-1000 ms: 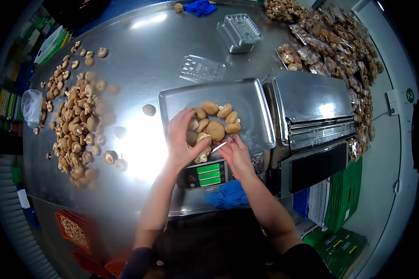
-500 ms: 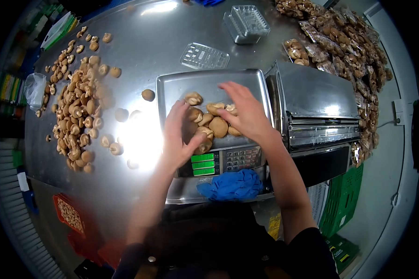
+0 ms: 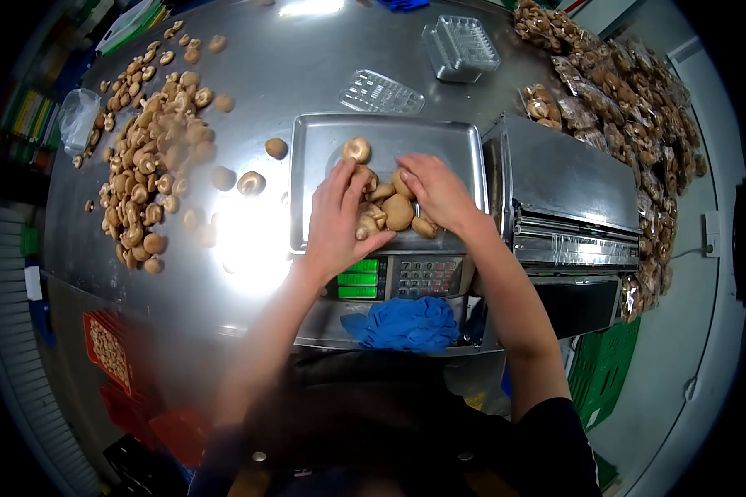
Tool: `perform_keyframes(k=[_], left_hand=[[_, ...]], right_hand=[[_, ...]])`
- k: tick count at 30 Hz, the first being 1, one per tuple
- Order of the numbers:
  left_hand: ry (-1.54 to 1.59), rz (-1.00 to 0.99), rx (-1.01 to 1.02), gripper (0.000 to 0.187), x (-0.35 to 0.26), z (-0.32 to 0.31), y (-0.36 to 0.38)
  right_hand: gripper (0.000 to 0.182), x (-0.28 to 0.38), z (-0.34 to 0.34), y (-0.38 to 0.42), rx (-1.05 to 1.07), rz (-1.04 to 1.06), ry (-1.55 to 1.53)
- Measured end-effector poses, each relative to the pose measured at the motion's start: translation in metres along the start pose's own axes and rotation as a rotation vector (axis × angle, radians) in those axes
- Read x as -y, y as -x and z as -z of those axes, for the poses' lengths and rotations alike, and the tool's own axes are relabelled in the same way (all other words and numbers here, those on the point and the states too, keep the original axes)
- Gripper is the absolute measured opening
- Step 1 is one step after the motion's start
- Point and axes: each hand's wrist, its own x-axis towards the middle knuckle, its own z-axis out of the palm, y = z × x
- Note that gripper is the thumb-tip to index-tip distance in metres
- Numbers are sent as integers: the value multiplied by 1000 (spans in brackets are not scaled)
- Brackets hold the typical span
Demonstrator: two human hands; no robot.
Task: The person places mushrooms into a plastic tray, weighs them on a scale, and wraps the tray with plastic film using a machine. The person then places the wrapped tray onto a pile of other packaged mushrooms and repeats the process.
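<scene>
Several brown shiitake mushrooms (image 3: pixel 399 213) lie in a cluster on the metal pan (image 3: pixel 303 137) of a weighing scale. My left hand (image 3: pixel 336 214) cups the left side of the cluster, fingers curled over the mushrooms and thumb along the near edge. From the right, my right hand (image 3: pixel 436 192) curls its fingertips against a mushroom. A glint of clear plastic shows beneath the cluster; what it belongs to is mostly hidden. One mushroom (image 3: pixel 356 149) sits stem up just beyond my left fingertips. Green displays (image 3: pixel 358 279) and a keypad (image 3: pixel 427 276) face me.
Loose mushrooms (image 3: pixel 141 170) are heaped on the steel table (image 3: pixel 249 74) at left. Clear trays (image 3: pixel 462 50) stand stacked behind the scale, near a single tray (image 3: pixel 381 91). A metal wrapping machine (image 3: pixel 568 178) adjoins the scale, with bagged mushrooms (image 3: pixel 609 91) beyond. Blue crumpled material (image 3: pixel 402 323) lies in front.
Both hands have closed in on the mushrooms, which now sit closer together. My right fingers, stretched out before, are now curled. The camera view has shifted slightly.
</scene>
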Motion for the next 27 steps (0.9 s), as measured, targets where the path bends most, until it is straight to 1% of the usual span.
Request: perform_keyframes(k=[3,4,6,7,8,9,10,11,13,14,15,16,17,19,20,23,24,25,27], left_hand=[[125,55,-74,90,-1,15,6],[202,69,-137,85,7,17,11],[474,272,-309,78,10,24,18],[588,362,-401,67,5,29,21],[552,420,-506,54,21,29,26],[584,429,-510,45,21,43,31],[567,425,-529,44,22,49,34],[550,420,-549,44,23,53,37],[522,393,-479,38,27,59,43],[494,390,-447,37,27,59,43],[468,387,-416,36,25,57,43],[585,475,-383,35,3,58,37],[469,517,-325,39,2,54,37],[444,520,-212,44,-3,47,37],[423,436,-212,48,1,42,39],[471,464,-156,54,-3,38,43],[447,495,-108,60,-1,38,46],[444,484,-98,62,-2,38,46],[437,460,-76,66,-6,40,43]], right_hand=[[34,9,14,-10,-15,-107,-137],[37,6,16,-16,-17,-79,-85],[37,10,14,-30,-25,-32,-56],[38,12,9,-37,-31,-10,-42],[40,11,3,-46,-14,-10,-11],[43,9,-5,-57,1,-9,20],[45,11,-10,-66,16,-8,52],[48,15,-13,-73,64,-60,113],[55,30,-10,-88,162,-162,240],[58,25,-21,-94,134,-172,300],[56,23,-25,-99,196,-185,268],[53,22,-26,-103,259,-196,238],[51,20,-27,-108,322,-205,209],[48,8,-31,-113,330,-161,160],[47,0,-31,-113,337,-139,137],[39,5,-4,-89,2,-182,-186],[35,13,9,-78,-45,-188,-250],[30,22,19,-64,-91,-195,-317],[29,35,25,-31,-192,-26,-451]])
